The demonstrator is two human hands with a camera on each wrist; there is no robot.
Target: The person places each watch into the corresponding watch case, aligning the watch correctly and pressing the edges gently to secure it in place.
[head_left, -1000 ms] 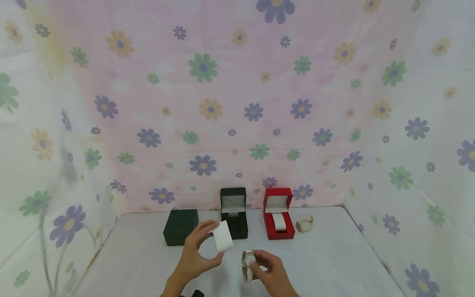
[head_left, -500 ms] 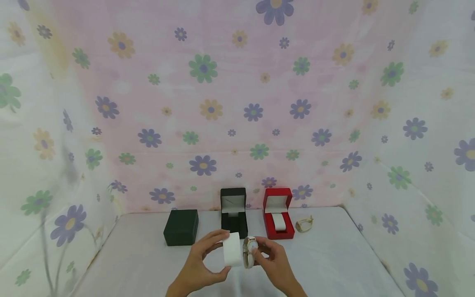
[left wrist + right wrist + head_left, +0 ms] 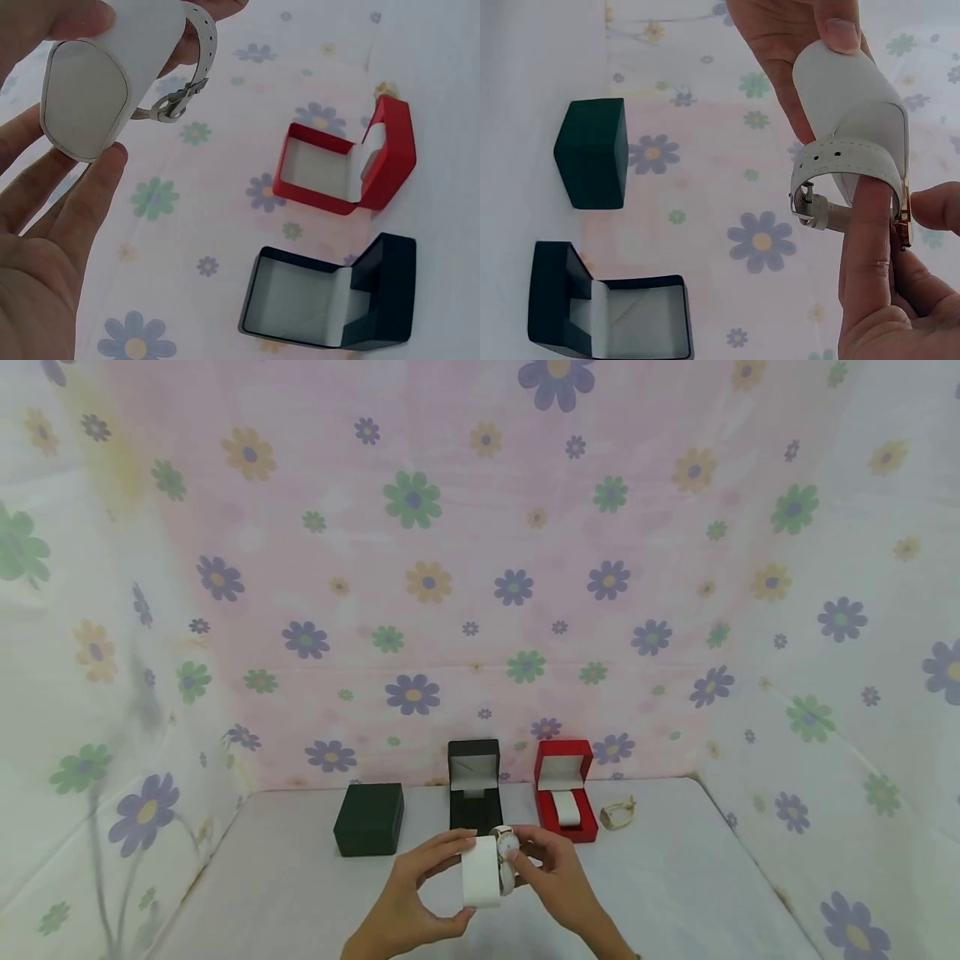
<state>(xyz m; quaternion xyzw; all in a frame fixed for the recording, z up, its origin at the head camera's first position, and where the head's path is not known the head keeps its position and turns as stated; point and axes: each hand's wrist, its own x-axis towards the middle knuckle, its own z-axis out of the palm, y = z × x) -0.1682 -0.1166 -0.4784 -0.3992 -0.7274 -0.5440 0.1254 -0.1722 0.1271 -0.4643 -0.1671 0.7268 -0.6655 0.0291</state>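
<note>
My left hand (image 3: 423, 893) grips a white watch cushion (image 3: 480, 872) between thumb and fingertips, above the table. In the left wrist view, the flat end of the cushion (image 3: 84, 101) faces the camera. My right hand (image 3: 551, 868) holds a wristwatch (image 3: 507, 846) with a white strap and gold-toned case. Its buckled strap (image 3: 847, 150) forms a loop right at the end of the cushion, in the right wrist view. One right finger (image 3: 870, 247) reaches inside that loop, while the thumb (image 3: 937, 206) is at the case.
Behind the hands, a dark box (image 3: 474, 785) stands open, its inside bare. An open red box (image 3: 566, 789) holds a white cushion (image 3: 566, 808). A gold watch (image 3: 618, 812) lies to its right. On the left sits a closed green box (image 3: 369, 818). Floral cloth (image 3: 480, 568) lines the walls.
Both hands have come together. The cushion has moved right and become more upright, and the watch has moved up, so its strap loop now meets the cushion's side.
</note>
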